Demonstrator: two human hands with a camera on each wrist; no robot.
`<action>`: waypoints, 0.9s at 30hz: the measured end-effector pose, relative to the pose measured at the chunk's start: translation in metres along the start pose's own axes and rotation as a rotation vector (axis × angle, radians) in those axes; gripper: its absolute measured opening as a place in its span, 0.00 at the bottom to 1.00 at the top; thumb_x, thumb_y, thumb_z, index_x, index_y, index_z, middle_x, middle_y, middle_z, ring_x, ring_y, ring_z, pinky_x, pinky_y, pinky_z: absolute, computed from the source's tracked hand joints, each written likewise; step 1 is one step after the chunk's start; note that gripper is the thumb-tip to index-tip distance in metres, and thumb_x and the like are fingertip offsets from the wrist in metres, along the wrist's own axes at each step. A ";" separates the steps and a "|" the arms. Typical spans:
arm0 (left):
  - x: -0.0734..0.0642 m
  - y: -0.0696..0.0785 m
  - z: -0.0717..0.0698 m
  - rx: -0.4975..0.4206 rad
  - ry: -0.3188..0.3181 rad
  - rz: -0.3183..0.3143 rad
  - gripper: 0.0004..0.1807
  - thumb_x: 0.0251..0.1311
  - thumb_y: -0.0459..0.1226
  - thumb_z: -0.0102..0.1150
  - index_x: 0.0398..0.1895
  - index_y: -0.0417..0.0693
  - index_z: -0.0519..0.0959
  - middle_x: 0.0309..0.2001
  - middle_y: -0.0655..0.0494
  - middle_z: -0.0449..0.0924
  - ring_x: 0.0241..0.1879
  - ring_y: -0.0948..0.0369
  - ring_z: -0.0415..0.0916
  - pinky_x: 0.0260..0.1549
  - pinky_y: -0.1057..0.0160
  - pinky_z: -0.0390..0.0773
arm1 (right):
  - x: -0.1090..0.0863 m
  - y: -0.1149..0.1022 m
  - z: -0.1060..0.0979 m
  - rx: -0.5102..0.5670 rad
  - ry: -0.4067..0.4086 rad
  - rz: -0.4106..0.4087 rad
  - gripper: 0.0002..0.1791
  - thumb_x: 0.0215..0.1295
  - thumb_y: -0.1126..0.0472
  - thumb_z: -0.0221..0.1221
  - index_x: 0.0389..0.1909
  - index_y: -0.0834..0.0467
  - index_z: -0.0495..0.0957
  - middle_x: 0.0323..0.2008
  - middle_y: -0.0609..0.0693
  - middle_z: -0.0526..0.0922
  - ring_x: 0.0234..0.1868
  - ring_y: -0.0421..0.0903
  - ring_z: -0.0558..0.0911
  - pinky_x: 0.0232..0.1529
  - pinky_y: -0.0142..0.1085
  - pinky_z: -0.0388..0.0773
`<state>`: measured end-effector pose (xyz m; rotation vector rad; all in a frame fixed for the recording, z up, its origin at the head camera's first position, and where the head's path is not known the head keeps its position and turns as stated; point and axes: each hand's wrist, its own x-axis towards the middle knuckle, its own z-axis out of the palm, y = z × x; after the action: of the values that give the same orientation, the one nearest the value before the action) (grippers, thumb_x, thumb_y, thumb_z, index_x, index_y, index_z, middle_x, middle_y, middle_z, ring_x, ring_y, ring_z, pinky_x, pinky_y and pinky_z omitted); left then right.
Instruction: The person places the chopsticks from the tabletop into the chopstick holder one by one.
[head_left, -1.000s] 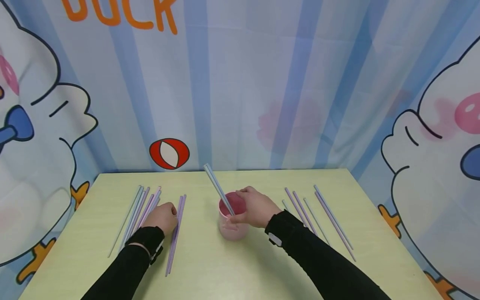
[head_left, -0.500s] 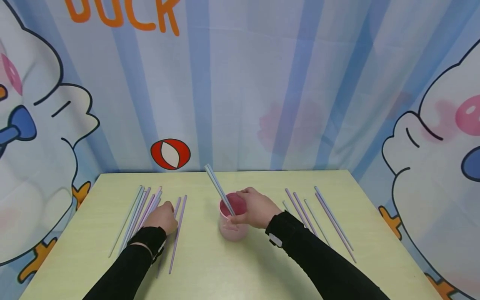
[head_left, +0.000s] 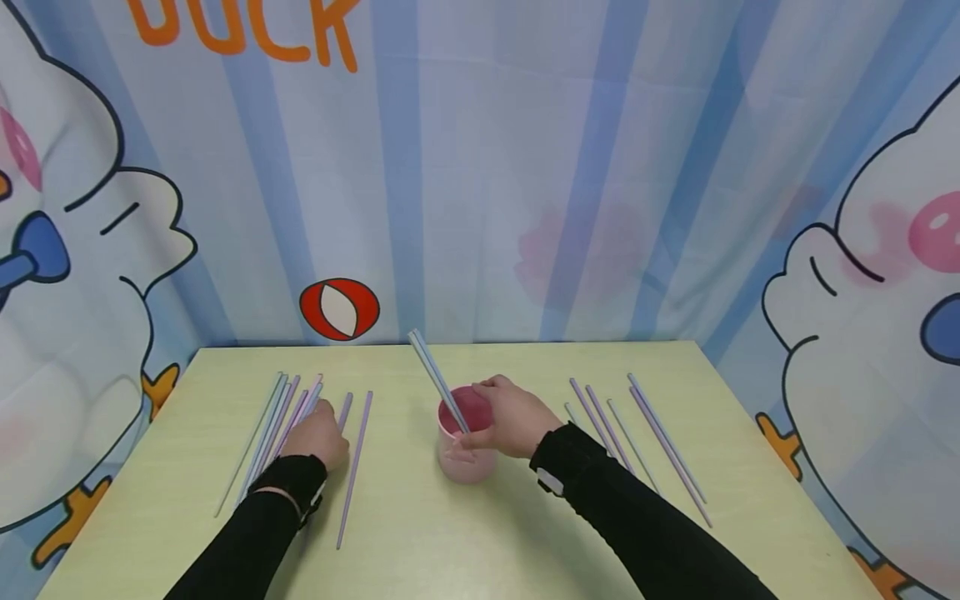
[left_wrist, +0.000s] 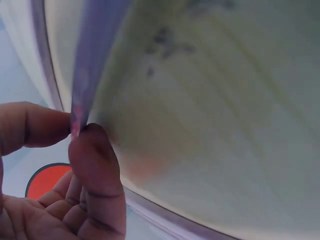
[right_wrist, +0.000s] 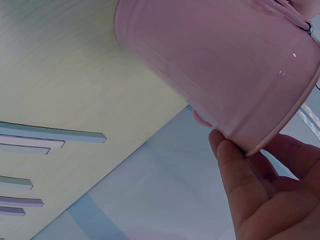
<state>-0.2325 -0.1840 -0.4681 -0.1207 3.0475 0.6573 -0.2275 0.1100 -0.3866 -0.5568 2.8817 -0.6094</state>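
Note:
In the head view my left hand (head_left: 317, 437) hovers over the left group of sticks. Between thumb and forefinger it pinches a long thin purple stick (left_wrist: 95, 55), whose upper part (head_left: 345, 411) shows beyond the hand. Another purple stick (head_left: 354, 471) lies on the table to its right. My right hand (head_left: 513, 414) grips the rim of a small pink bucket (head_left: 467, 463), which stands upright at the middle of the table. Several pale blue-grey sticks (head_left: 437, 377) lean out of the bucket toward the far left; their lower ends are hidden inside.
Several green, blue, pink and purple sticks (head_left: 267, 425) lie side by side at the left of the pale yellow table (head_left: 420, 550). More loose sticks (head_left: 670, 446) lie at the right, partly under the right forearm. A patterned curtain (head_left: 480, 167) hangs behind the table.
Two purple sticks lay close together beside my left hand. One has moved left with the hand, widening the gap to the other. My right hand and the bucket have stayed put.

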 end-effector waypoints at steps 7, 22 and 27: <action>0.000 0.003 -0.021 -0.083 -0.012 -0.046 0.28 0.60 0.33 0.58 0.59 0.21 0.65 0.48 0.26 0.77 0.39 0.42 0.76 0.43 0.43 0.77 | 0.000 0.000 0.000 0.000 -0.004 0.000 0.46 0.46 0.41 0.72 0.65 0.60 0.72 0.60 0.55 0.73 0.52 0.50 0.78 0.49 0.43 0.81; -0.008 0.017 -0.082 -0.296 0.166 -0.048 0.27 0.68 0.38 0.51 0.62 0.29 0.59 0.43 0.36 0.73 0.36 0.46 0.74 0.36 0.50 0.79 | 0.000 0.000 -0.001 -0.009 -0.007 -0.013 0.46 0.47 0.42 0.72 0.66 0.59 0.72 0.60 0.55 0.73 0.52 0.50 0.78 0.49 0.42 0.81; -0.011 0.028 -0.096 -0.380 0.256 -0.038 0.25 0.68 0.38 0.48 0.61 0.30 0.59 0.45 0.37 0.71 0.37 0.45 0.76 0.39 0.48 0.82 | 0.000 0.000 0.000 -0.009 -0.005 0.001 0.47 0.47 0.41 0.72 0.67 0.59 0.71 0.60 0.54 0.73 0.52 0.50 0.78 0.49 0.42 0.81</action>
<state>-0.2245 -0.1973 -0.3683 -0.2880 3.1000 1.3042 -0.2273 0.1101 -0.3866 -0.5579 2.8812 -0.5942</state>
